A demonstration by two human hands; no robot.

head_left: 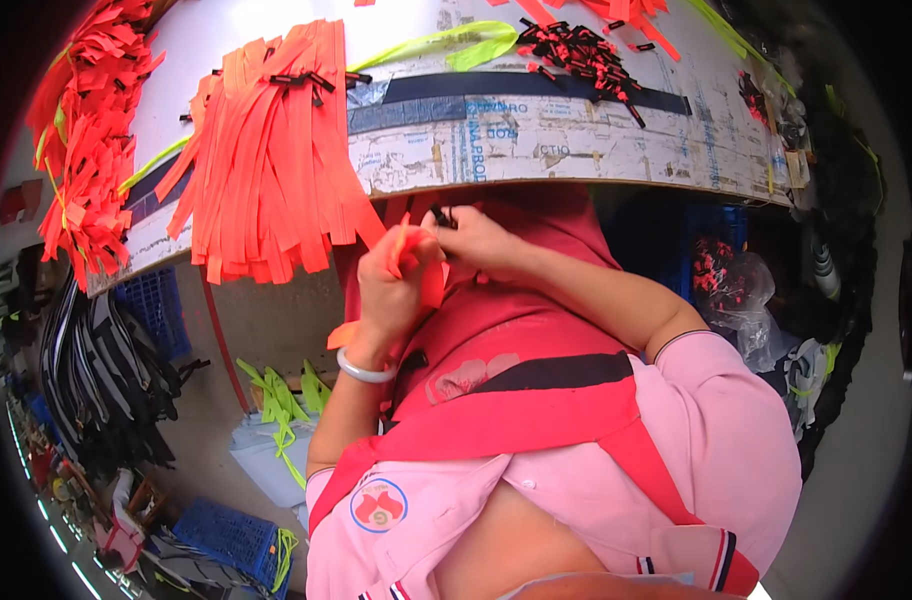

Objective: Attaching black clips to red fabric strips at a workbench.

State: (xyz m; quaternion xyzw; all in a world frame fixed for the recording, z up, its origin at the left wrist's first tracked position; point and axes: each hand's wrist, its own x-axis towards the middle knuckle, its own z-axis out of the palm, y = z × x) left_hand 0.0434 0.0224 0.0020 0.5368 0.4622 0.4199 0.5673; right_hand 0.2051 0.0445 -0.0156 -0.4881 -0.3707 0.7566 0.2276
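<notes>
Orange strip (433, 287) gripped in curled left hand (386, 290); black piece (442, 217) pinched by right hand (478, 243) just beside. Loose strips (266, 175) draped over table (626, 155) edge, presumably for easy reach.

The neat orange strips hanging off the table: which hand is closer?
Left. The left hand is just right of the neat orange strips; the right hand is farther right.
</notes>
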